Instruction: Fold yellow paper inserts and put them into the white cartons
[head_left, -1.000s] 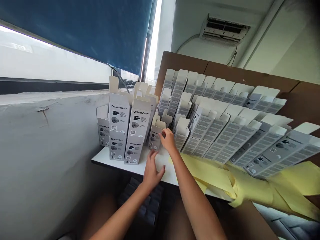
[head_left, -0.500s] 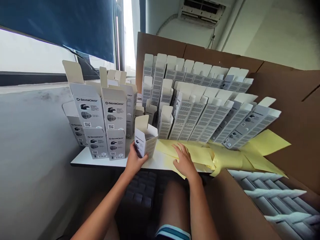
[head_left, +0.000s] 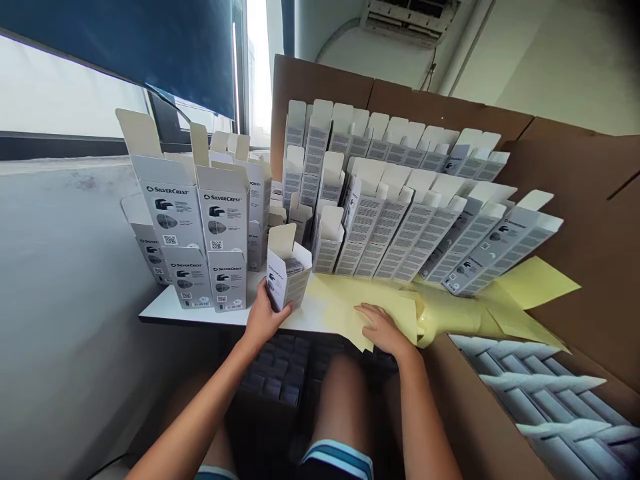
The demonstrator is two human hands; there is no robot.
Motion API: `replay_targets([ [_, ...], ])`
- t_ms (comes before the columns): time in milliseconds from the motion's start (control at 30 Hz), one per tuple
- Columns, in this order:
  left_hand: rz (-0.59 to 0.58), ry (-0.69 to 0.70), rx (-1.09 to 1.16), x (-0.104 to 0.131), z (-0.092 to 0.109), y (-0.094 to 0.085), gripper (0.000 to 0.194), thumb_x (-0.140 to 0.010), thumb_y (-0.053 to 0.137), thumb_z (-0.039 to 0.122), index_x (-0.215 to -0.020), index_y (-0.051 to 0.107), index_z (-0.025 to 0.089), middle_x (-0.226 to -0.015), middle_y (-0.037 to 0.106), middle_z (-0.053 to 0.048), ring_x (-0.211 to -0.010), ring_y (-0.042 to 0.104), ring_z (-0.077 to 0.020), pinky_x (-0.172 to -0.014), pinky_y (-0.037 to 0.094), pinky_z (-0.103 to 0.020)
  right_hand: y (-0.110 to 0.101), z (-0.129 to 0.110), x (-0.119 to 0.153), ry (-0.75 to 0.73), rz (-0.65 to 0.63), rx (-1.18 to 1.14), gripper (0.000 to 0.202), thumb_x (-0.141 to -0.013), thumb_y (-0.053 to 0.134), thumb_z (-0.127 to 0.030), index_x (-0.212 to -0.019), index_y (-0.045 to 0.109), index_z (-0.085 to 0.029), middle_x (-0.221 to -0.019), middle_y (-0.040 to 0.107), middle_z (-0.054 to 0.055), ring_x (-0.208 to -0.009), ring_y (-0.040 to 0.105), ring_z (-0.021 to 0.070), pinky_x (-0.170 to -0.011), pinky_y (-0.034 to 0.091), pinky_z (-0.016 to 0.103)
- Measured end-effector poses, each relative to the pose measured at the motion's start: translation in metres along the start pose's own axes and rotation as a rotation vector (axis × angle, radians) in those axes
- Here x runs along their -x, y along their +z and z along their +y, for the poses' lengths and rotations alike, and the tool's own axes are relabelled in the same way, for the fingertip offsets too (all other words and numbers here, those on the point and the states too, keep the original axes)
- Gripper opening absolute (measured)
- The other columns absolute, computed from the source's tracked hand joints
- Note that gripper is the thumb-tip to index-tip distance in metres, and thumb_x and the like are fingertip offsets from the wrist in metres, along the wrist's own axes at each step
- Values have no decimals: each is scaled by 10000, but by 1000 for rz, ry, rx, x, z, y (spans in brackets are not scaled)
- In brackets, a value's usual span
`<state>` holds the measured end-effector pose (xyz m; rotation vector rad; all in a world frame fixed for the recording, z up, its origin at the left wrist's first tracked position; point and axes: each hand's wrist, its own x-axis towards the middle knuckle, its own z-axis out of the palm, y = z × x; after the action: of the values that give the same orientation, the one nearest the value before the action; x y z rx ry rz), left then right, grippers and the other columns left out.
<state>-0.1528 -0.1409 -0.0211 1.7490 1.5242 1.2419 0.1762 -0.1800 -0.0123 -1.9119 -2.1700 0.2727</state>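
My left hand (head_left: 265, 311) is closed around the lower part of a small white and grey carton (head_left: 290, 280) marked SilverCrest. The carton stands upright at the table's front, its top flaps raised, with something striped showing inside. On the right, my right hand (head_left: 385, 327) lies with fingers stretched out on yellow paper sheets (head_left: 350, 303), holding nothing. More of the yellow paper is bunched and crumpled to the right of that hand.
Stacked SilverCrest cartons (head_left: 220, 220) stand on the left of the white table (head_left: 165, 308). Rows of open cartons (head_left: 395, 227) fill the back, before a tall cardboard sheet (head_left: 320, 80). At lower right, a cardboard box holds rows of grey-white pieces (head_left: 540, 380).
My right hand has moved slightly right and down over the yellow paper, and the sheet's front edge has shifted. The left hand still holds the carton. The view has tilted a little.
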Motion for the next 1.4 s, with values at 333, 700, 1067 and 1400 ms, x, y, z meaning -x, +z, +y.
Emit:
replay_targets([
  [333, 20, 31, -15, 1, -1, 2, 914, -788, 705, 426, -1499, 218, 123, -1417, 532, -249, -1312, 549, -397, -1023, 495, -520, -10, 3, -6, -127, 4, 54, 394, -914, 566, -178, -1296, 659, -176, -1230, 663, 112, -1184, 577, 263, -1044, 450, 389],
  [700, 5, 24, -84, 1, -3, 2, 945, -800, 691, 487, -1522, 200, 125, -1433, 523, -246, -1254, 584, -434, -942, 527, -537, -18, -17, 4, -107, 14, 301, 363, -885, 503, -62, -1161, 709, -177, -1120, 729, 118, -1065, 665, 248, -880, 498, 321],
  [1067, 68, 77, 2, 1, -3, 4, 984, -780, 720, 394, -1552, 163, 145, -1526, 418, -237, -1350, 508, -405, -1062, 478, -551, -70, -24, 16, -42, 334, 279, 259, -892, 479, -178, -989, 718, -200, -999, 764, 90, -902, 706, 242, -755, 492, 305],
  [1400, 153, 228, 94, -2, -18, 11, 1108, -737, 804, 385, -1575, 110, 175, -1575, 315, -228, -1466, 355, -368, -1212, 320, -540, -88, -16, 74, 176, 779, -977, 322, -728, 762, -433, -929, 687, -193, -831, 762, 55, -620, 662, 166, -561, 505, 248],
])
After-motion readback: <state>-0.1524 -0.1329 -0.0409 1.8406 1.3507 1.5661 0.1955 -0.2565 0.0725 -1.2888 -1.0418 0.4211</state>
